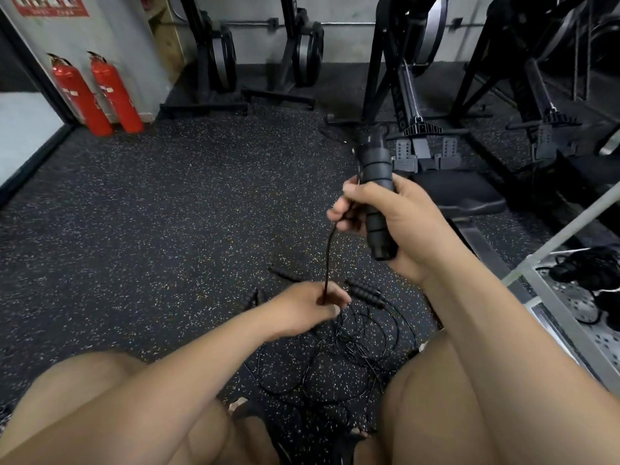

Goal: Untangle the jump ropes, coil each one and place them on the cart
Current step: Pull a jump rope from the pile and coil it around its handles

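Closest to me, on the floor [174, 203] between my knees, lies the tangle [352, 350] of thin black jump ropes, still looped over itself. Just above the tangle my left hand [308, 307] has its fingers [332, 308] pinched together on one cord [329, 256], which rises straight up from the tangle to my right hand [399, 219]. There my fingers [345, 204] are wrapped tight round a ribbed black handle [377, 196], held upright above the tangle. On the tangle's far edge several loose handles [364, 292] rest on the floor, so I reckon at least two more ropes are knotted in there. To the right of the tangle stands the cart [543, 293], and a dark bundle [583, 270] sits on its shelf (probably ropes already coiled, though I can't be sure from here). So I judge I am partway: this rope is being drawn free and not yet coiled, with the heap left to sort. Well beyond the tangle are rowing machines [412, 105] and two red fire extinguishers [97, 92].
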{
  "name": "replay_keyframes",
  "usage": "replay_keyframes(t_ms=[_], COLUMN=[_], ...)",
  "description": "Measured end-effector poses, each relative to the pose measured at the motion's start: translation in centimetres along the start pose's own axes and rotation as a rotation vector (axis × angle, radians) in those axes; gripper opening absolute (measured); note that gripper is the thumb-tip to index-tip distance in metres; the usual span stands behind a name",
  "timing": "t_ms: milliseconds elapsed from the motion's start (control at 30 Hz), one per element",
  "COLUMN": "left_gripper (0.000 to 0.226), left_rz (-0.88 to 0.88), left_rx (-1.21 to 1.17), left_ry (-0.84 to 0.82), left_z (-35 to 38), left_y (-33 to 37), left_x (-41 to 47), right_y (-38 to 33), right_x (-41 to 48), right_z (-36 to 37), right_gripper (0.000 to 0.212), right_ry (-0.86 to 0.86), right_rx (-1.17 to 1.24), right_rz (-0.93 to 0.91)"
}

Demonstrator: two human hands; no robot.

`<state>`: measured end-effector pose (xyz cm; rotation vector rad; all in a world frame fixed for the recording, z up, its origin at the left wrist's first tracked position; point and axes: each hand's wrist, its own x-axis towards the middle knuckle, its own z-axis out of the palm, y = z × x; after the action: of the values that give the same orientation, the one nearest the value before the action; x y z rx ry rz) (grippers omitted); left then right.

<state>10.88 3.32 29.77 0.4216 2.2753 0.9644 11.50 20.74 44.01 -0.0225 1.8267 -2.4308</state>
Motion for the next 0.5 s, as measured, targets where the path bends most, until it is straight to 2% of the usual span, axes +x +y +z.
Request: replay_keyframes(t_ms=[100,267,400,500], left_gripper=[0.016,0.02,0.015,0.012], left_rz=[-0.04,-0.032,0.01,0.086], left_rx=[0.115,0.125,-0.04,-0.198], left_ry=[-0.028,0.073,0.163,0.279], left_z=[0.8,-0.3,-2.5,-4.3], left_y=[-0.3,-0.6,0.6,1.9], left_x=[0.0,0.0,-0.2,-0.8], right_y=[-0.2,0.3,1.4,2.9], right_x=[0.6,1.5,1.9,1.8], right_z=[-0.5,-1.8,-2.9,-3.2], right_gripper=[0.01,0.018,0.032,0.036], right_ry=[0.063,0.118,0.148,0.088], right_rx=[0.125,0.287,0.163,-0.026], right_rz=[-0.028,-0.025,0.051,0.128])
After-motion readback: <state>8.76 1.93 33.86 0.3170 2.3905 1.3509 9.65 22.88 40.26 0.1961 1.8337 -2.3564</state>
